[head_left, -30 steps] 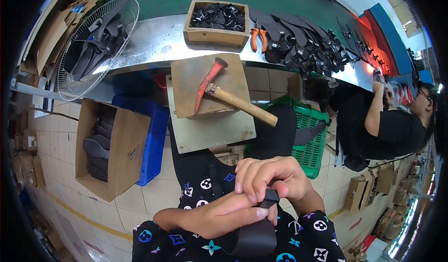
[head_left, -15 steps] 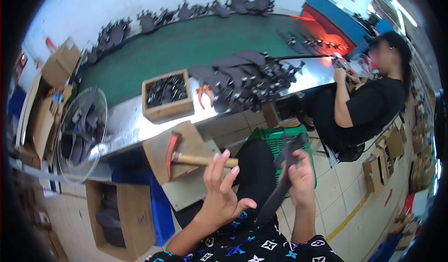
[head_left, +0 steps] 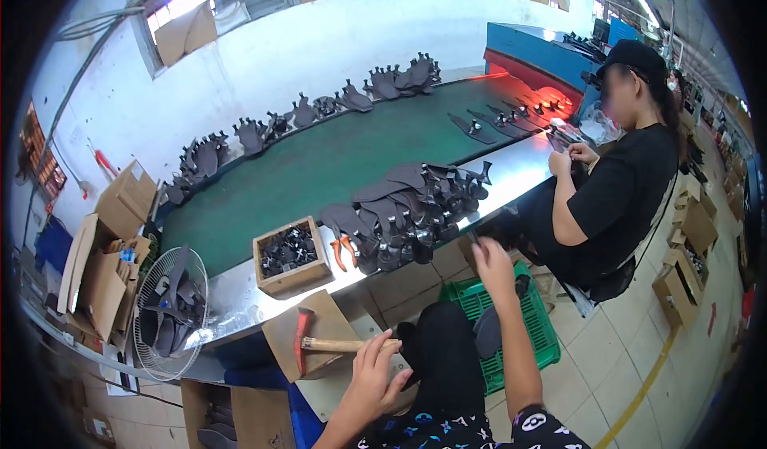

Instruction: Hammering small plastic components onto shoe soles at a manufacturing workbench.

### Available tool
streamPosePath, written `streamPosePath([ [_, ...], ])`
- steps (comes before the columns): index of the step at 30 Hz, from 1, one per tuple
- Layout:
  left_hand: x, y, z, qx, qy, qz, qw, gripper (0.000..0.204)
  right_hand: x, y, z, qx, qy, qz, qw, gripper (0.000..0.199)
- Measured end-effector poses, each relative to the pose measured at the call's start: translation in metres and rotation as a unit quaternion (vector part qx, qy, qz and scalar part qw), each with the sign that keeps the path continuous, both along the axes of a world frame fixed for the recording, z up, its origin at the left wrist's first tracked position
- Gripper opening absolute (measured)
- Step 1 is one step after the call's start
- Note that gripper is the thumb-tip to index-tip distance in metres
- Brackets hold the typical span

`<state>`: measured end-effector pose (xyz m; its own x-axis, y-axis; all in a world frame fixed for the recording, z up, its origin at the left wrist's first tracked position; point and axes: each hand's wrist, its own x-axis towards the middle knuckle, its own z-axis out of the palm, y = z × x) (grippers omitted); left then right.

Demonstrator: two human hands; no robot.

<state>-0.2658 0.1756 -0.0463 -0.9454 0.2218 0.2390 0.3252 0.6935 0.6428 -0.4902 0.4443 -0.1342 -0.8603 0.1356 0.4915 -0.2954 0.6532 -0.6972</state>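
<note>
My left hand [head_left: 375,375] hovers with fingers apart just below the end of a hammer's wooden handle [head_left: 345,343]. The hammer has a red head [head_left: 300,339] and lies on a brown block [head_left: 323,325] in front of me. My right hand [head_left: 491,264] is stretched out to the edge of the steel table, beside a pile of dark sandal soles [head_left: 399,213]. I see that hand from the back, and its fingers are blurred. A dark sole [head_left: 487,331] lies by my right forearm over the green basket [head_left: 534,331].
A wooden box of small dark parts [head_left: 292,256] and orange pliers [head_left: 343,251] sit on the steel table. Behind runs a green conveyor [head_left: 319,161] with more soles. A seated co-worker [head_left: 615,185] works at the right. A fan guard [head_left: 168,311] and cardboard boxes [head_left: 112,261] stand at the left.
My view has swung up toward the conveyor. My right hand went from holding a dark piece over my lap out to the table edge; my left hand dropped toward the hammer handle.
</note>
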Motion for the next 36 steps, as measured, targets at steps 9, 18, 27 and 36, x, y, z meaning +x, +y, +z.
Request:
streamPosePath([
  [9, -0.027, -0.014, 0.042, 0.016, 0.065, 0.026, 0.997, 0.033, -0.158, -0.094, 0.137, 0.129, -0.131, 0.044, 0.982, 0.043],
  [18, -0.003, -0.087, 0.102, -0.053, 0.054, -0.099, 0.992, 0.028, -0.197, -0.067, 0.132, 0.355, -0.250, 0.098, 0.895, 0.040],
  [27, 0.069, -0.110, 0.263, -0.608, -0.161, -0.349, 0.694, 0.014, -0.179, -0.040, 0.252, 0.164, -0.302, 0.158, 0.926, 0.045],
  [36, -0.150, -0.100, 0.162, -0.236, 0.329, 0.097, 0.909, 0.098, -0.059, -0.183, 0.306, -0.224, -0.092, 0.416, 0.876, 0.035],
])
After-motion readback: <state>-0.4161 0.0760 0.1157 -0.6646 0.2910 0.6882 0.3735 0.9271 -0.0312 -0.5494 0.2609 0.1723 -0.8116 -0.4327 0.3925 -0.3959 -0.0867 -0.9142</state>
